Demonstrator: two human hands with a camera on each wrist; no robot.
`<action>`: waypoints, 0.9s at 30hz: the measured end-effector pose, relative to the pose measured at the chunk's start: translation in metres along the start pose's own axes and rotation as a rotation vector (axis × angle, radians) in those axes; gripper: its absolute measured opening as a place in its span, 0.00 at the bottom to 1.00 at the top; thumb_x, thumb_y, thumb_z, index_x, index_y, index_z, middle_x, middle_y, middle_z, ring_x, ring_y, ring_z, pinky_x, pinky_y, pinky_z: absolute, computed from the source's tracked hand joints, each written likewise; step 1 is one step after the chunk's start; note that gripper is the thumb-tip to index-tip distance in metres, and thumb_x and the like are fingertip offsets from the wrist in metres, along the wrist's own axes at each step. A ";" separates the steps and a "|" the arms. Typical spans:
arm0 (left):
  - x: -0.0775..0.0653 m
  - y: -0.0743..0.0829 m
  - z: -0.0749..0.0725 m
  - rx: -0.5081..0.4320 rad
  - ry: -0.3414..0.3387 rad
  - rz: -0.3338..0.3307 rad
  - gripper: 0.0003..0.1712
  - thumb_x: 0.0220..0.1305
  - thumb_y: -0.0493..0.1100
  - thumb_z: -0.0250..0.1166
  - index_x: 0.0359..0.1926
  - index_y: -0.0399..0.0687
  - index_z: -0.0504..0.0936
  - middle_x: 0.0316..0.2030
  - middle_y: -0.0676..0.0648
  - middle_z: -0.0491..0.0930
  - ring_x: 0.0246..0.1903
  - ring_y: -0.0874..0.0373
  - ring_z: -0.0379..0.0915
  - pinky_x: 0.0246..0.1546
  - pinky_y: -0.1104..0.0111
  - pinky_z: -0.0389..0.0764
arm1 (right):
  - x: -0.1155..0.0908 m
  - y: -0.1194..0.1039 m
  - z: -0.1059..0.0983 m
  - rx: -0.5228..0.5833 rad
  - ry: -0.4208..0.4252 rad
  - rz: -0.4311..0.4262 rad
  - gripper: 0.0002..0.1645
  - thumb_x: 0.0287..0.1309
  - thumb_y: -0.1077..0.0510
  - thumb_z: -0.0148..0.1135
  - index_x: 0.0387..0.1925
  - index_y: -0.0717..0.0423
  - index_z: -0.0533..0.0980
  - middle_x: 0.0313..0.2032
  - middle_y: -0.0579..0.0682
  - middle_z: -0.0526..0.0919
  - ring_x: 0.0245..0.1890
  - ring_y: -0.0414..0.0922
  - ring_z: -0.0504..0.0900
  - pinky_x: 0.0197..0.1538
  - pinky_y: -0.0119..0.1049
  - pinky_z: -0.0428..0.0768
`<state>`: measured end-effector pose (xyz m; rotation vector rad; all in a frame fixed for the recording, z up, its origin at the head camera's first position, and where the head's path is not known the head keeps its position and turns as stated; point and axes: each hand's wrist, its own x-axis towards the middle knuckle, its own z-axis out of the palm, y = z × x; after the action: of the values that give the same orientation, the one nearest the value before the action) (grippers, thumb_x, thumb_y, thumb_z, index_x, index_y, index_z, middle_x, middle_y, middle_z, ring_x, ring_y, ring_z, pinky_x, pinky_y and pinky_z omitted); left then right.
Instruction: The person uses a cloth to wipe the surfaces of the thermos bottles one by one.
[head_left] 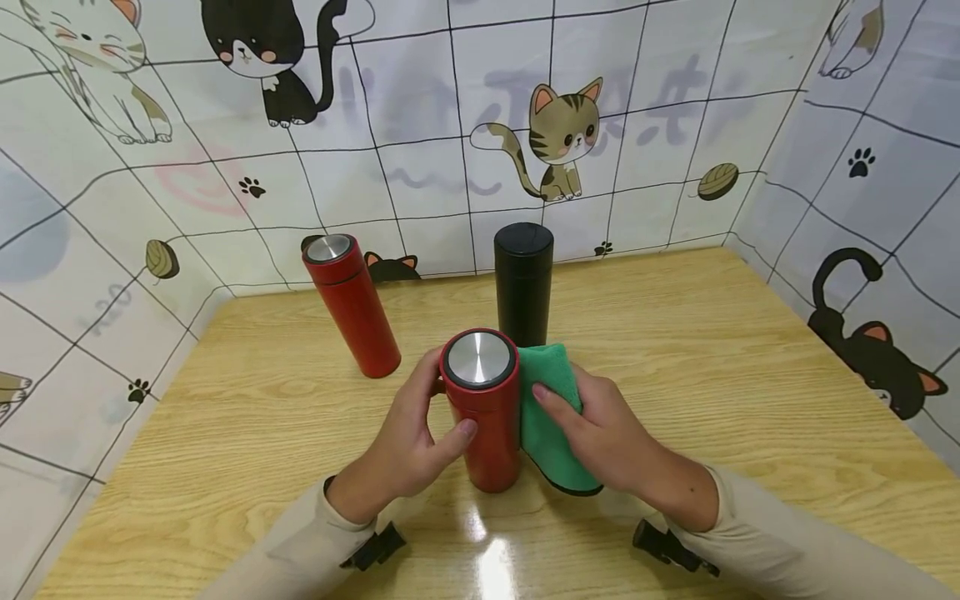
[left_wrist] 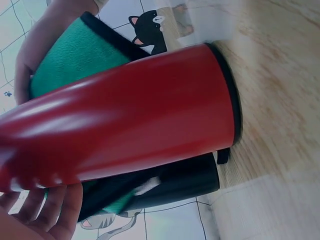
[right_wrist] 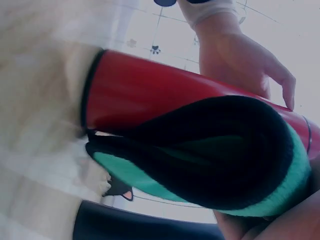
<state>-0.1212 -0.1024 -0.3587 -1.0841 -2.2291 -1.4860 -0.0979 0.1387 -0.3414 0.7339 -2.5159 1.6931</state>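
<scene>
A red thermos (head_left: pixel 491 450) with a silver-topped lid stands upright on the table in front of me. My left hand (head_left: pixel 408 442) grips it from the left, thumb on the near side and fingers round the back. In my right hand (head_left: pixel 611 433) a folded green cloth (head_left: pixel 551 425) with dark edging is held against the thermos's right side. The left wrist view shows the thermos (left_wrist: pixel 150 110) from close up, with the cloth (left_wrist: pixel 80 55) behind it. In the right wrist view the cloth (right_wrist: pixel 280 200) is folded into a loop beside the thermos (right_wrist: pixel 140 90).
A black thermos (head_left: pixel 523 283) stands just behind the gripped one. Farther back on the left is a second red thermos (head_left: pixel 352 308). The wooden table (head_left: pixel 247 450) meets white cat-print walls (head_left: pixel 420 108) at the back and sides.
</scene>
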 end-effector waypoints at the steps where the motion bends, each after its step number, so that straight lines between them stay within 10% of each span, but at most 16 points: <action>1: 0.000 0.000 0.000 -0.005 0.000 0.006 0.37 0.63 0.51 0.59 0.71 0.49 0.62 0.61 0.46 0.74 0.59 0.54 0.73 0.56 0.60 0.81 | 0.000 0.000 0.000 -0.009 -0.007 0.020 0.21 0.75 0.56 0.50 0.64 0.59 0.70 0.56 0.56 0.83 0.52 0.48 0.86 0.51 0.39 0.86; 13: -0.001 0.004 0.007 -0.038 0.007 -0.049 0.50 0.50 0.45 0.80 0.67 0.46 0.58 0.61 0.48 0.73 0.60 0.54 0.71 0.58 0.62 0.79 | -0.003 -0.007 -0.004 0.038 0.053 -0.005 0.21 0.75 0.58 0.48 0.65 0.60 0.69 0.57 0.57 0.81 0.52 0.51 0.85 0.51 0.41 0.86; 27: -0.003 -0.001 0.006 -0.028 -0.013 0.086 0.45 0.61 0.49 0.65 0.73 0.44 0.52 0.63 0.44 0.70 0.63 0.51 0.67 0.63 0.59 0.76 | -0.004 -0.009 -0.005 0.094 0.050 0.014 0.21 0.76 0.58 0.47 0.65 0.60 0.68 0.56 0.58 0.81 0.52 0.52 0.85 0.51 0.39 0.85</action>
<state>-0.1187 -0.0983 -0.3636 -1.1857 -2.1472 -1.4836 -0.0920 0.1419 -0.3323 0.6721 -2.4282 1.8219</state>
